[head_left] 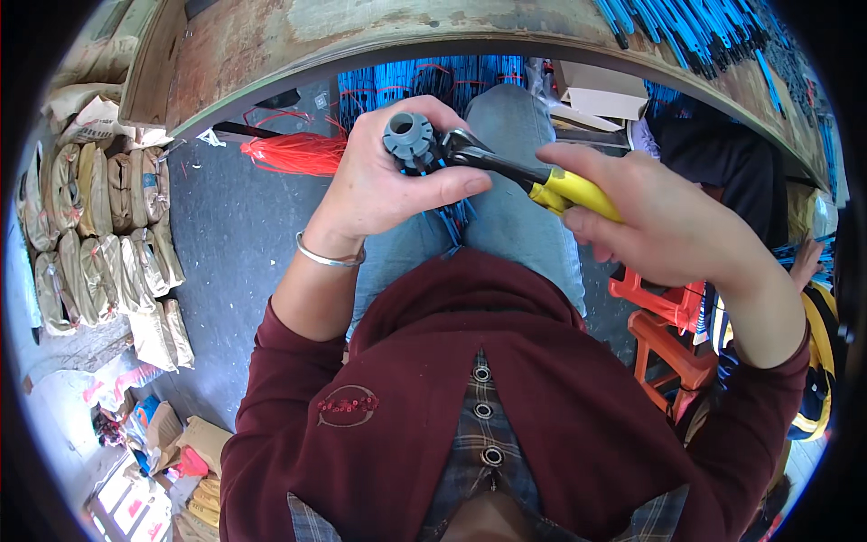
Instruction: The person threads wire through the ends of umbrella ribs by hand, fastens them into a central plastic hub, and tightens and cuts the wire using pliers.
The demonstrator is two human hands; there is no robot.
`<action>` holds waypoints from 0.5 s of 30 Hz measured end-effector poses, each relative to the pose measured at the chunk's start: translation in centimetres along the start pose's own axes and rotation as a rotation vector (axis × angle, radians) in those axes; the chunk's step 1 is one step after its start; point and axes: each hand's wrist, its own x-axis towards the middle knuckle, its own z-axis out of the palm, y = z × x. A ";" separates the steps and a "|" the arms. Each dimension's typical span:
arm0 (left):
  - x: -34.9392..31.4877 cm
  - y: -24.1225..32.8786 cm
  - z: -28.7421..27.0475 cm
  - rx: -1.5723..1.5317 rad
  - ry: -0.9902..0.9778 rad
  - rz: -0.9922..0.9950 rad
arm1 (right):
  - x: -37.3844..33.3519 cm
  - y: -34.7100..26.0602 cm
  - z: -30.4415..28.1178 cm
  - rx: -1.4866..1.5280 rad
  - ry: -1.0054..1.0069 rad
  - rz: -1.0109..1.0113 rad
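Note:
My left hand (384, 185) is closed around a grey plastic hub (409, 135) with a round hole and notches about its rim. Thin blue-and-black rods (452, 217) hang below the hub, over my lap. In my right hand (650, 203) are pliers (573, 191) with yellow grips and black jaws. The jaws meet the side of the hub, close to my left thumb. What lies between the jaws is too small to make out.
Ahead is a worn wooden table (334, 23) with a pile of blue-and-black rods (695, 36) at its right. Red strands (293, 152) lie beneath it. Wrapped bundles (99, 217) stand at left, and a red-orange stool (668, 343) at right. Another person's hand (806, 264) shows far right.

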 end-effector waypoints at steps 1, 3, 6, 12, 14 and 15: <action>0.1 0.1 -0.1 0.003 -0.002 -0.001 | 0.1 -0.5 0.3 -0.080 0.023 0.000; 0.2 0.4 -0.4 0.007 0.024 -0.109 | 0.6 -0.9 0.8 -0.159 0.043 -0.003; 0.2 0.0 -1.6 -0.030 0.012 -0.128 | 1.5 -1.0 1.8 -0.201 0.076 0.038; -0.5 -2.0 -2.3 -0.466 -0.060 0.056 | 2.5 0.9 1.5 -0.144 0.297 -0.223; -0.6 -2.1 -3.0 -0.452 -0.072 0.065 | 3.3 1.2 1.1 -0.173 0.405 -0.388; -0.4 -2.3 -3.1 -0.454 -0.100 0.079 | 3.8 1.4 0.4 -0.172 0.410 -0.382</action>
